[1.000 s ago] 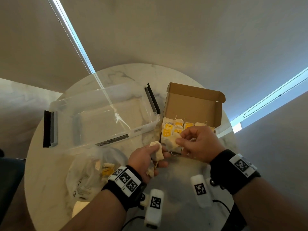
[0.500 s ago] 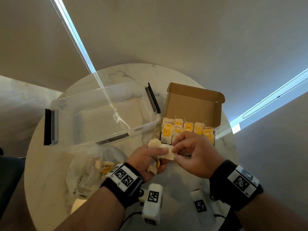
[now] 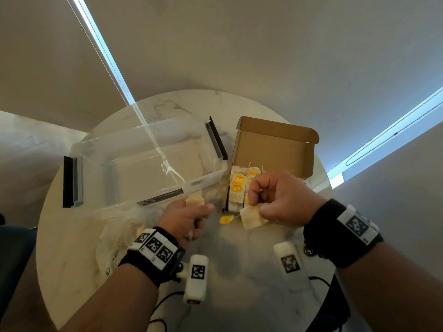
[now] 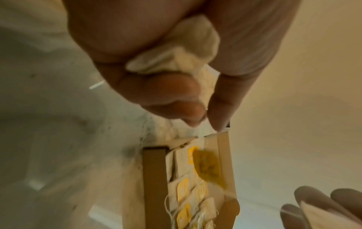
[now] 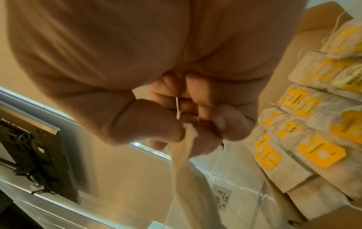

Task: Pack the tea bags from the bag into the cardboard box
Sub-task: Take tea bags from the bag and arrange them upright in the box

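Note:
An open cardboard box (image 3: 273, 149) stands on the round marble table, its lid up, with rows of tea bags (image 3: 237, 188) bearing yellow tags inside (image 5: 313, 139). My right hand (image 3: 280, 200) hovers just in front of the box and pinches one tea bag (image 3: 251, 216) by its top corner; its yellow tag (image 3: 226, 219) dangles on a string. My left hand (image 3: 187, 216) is left of the box and grips a few crumpled tea bags (image 4: 182, 51). A clear plastic bag (image 3: 119, 236) with more tea bags lies under my left wrist.
A clear plastic storage bin (image 3: 143, 164) with dark latches sits at the table's left rear, close to the box. The table edge (image 3: 45, 236) curves round at left and front. Cables trail off the near edge.
My right hand has pulled one tea bag away from the bunch in my left hand and moved right, toward the box front. The two hands have come apart.

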### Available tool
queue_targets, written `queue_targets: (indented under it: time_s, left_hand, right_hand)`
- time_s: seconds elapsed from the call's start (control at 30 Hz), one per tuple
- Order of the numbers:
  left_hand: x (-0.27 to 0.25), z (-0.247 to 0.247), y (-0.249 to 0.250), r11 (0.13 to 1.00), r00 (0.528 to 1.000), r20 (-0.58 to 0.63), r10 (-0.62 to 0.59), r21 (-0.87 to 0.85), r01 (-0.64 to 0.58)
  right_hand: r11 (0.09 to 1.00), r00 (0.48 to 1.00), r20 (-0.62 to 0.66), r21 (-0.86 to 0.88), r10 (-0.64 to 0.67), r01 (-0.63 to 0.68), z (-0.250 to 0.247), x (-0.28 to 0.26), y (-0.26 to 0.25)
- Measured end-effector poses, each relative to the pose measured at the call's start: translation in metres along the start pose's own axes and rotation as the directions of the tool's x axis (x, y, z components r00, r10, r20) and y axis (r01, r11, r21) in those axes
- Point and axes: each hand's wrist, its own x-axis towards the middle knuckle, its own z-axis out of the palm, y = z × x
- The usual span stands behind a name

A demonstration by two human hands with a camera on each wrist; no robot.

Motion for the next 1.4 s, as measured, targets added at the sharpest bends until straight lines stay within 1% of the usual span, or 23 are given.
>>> queue_targets:
  time_s: [0.07, 0.13, 0.17, 0.23, 0.27, 0.3, 0.37, 0.43, 0.47, 0.5, 0.53, 0.57, 0.6, 0.63, 0.7, 0.73, 0.8, 0.93, 1.0, 1.07, 1.17, 1.3, 1.4]
  left_hand:
    - [-0.007, -0.001, 0.014, 0.991, 0.991, 0.065, 0.12, 0.051, -0.123]
    - [-0.019, 0.007, 0.029, 0.959, 0.954, 0.238, 0.18, 0.175, -0.224]
    - [-0.024, 0.013, 0.035, 0.915, 0.926, 0.331, 0.181, 0.288, -0.282]
    - [-0.03, 0.028, 0.041, 0.748, 0.868, 0.471, 0.154, 0.518, -0.414]
    - [-0.03, 0.033, 0.041, 0.674, 0.844, 0.516, 0.149, 0.572, -0.468]
    - [-0.03, 0.037, 0.041, 0.636, 0.825, 0.544, 0.152, 0.585, -0.503]
    - [-0.032, 0.042, 0.039, 0.646, 0.799, 0.569, 0.193, 0.54, -0.54]
    - [-0.035, 0.044, 0.038, 0.741, 0.796, 0.558, 0.235, 0.427, -0.518]
    - [-0.036, 0.047, 0.039, 0.799, 0.806, 0.538, 0.244, 0.36, -0.482]
    - [-0.036, 0.048, 0.038, 0.838, 0.816, 0.522, 0.248, 0.307, -0.451]
    - [-0.037, 0.051, 0.04, 0.869, 0.829, 0.499, 0.253, 0.26, -0.421]
    - [-0.037, 0.052, 0.04, 0.889, 0.845, 0.47, 0.255, 0.23, -0.397]
    - [-0.036, 0.053, 0.042, 0.908, 0.863, 0.433, 0.261, 0.194, -0.372]
    - [-0.033, 0.052, 0.042, 0.918, 0.881, 0.388, 0.27, 0.172, -0.357]
    - [-0.026, 0.046, 0.04, 0.93, 0.923, 0.281, 0.264, 0.181, -0.321]
    - [-0.023, 0.043, 0.04, 0.933, 0.938, 0.233, 0.257, 0.196, -0.304]
    - [-0.017, 0.035, 0.036, 0.933, 0.952, 0.179, 0.25, 0.219, -0.286]
    - [-0.012, 0.031, 0.026, 0.938, 0.966, 0.136, 0.22, 0.242, -0.248]
    - [-0.01, 0.032, 0.02, 0.942, 0.972, 0.118, 0.201, 0.249, -0.225]
    - [-0.007, 0.033, 0.015, 0.946, 0.976, 0.104, 0.19, 0.246, -0.211]
    - [-0.009, 0.036, 0.01, 0.94, 0.97, 0.142, 0.197, 0.256, -0.228]
    - [-0.013, 0.038, 0.006, 0.907, 0.938, 0.276, 0.211, 0.302, -0.293]
    - [-0.016, 0.036, 0.006, 0.867, 0.909, 0.351, 0.225, 0.353, -0.351]
  right_hand:
    - [1.0, 1.0, 0.029, -0.007, 0.001, -0.001, 0.0, -0.001, -0.002]
    - [1.0, 0.999, 0.043, 0.013, -0.002, 0.002, -0.001, -0.001, -0.002]
    - [1.0, 0.999, 0.047, 0.024, -0.012, 0.011, 0.0, -0.002, -0.002]
    - [1.0, 0.999, 0.046, 0.021, -0.017, 0.016, 0.0, -0.003, -0.003]
    - [1.0, 0.999, 0.042, 0.019, -0.018, 0.018, 0.0, -0.004, -0.005]
    - [1.0, 0.999, 0.03, 0.019, -0.024, 0.023, 0.0, -0.005, -0.005]
    - [0.997, 0.999, -0.011, 0.068, -0.048, 0.049, -0.004, -0.007, -0.005]
    - [0.976, 0.993, -0.089, 0.198, -0.073, 0.089, -0.004, -0.006, 0.003]
    - [0.947, 0.994, -0.093, 0.312, -0.049, 0.075, -0.001, -0.005, 0.009]
    - [0.89, 0.999, -0.051, 0.456, 0.01, 0.014, 0.005, -0.004, 0.014]
    - [0.793, 0.997, 0.029, 0.605, 0.076, -0.078, 0.014, -0.003, 0.021]
    - [0.691, 0.986, 0.121, 0.704, 0.116, -0.168, 0.025, -0.002, 0.028]
    - [0.608, 0.971, 0.203, 0.757, 0.129, -0.239, 0.034, -0.003, 0.035]
    - [0.564, 0.955, 0.265, 0.773, 0.13, -0.291, 0.042, -0.004, 0.04]
    - [0.509, 0.929, 0.35, 0.782, 0.121, -0.36, 0.051, -0.01, 0.046]
    - [0.489, 0.926, 0.354, 0.79, 0.128, -0.37, 0.051, -0.013, 0.047]
    - [0.511, 0.935, 0.31, 0.784, 0.173, -0.354, 0.05, -0.018, 0.046]
    - [0.7, 0.959, 0.135, 0.659, 0.25, -0.275, 0.045, -0.024, 0.04]
    - [0.738, 0.956, 0.039, 0.626, 0.292, -0.251, 0.043, -0.025, 0.036]
    - [0.717, 0.937, -0.037, 0.655, 0.347, -0.24, 0.04, -0.024, 0.03]
    - [0.63, 0.884, -0.115, 0.742, 0.454, -0.227, 0.038, -0.017, 0.021]
    - [0.627, 0.842, -0.185, 0.749, 0.508, -0.214, 0.043, -0.005, 0.017]
    - [0.625, 0.829, -0.183, 0.744, 0.529, -0.234, 0.046, -0.002, 0.02]
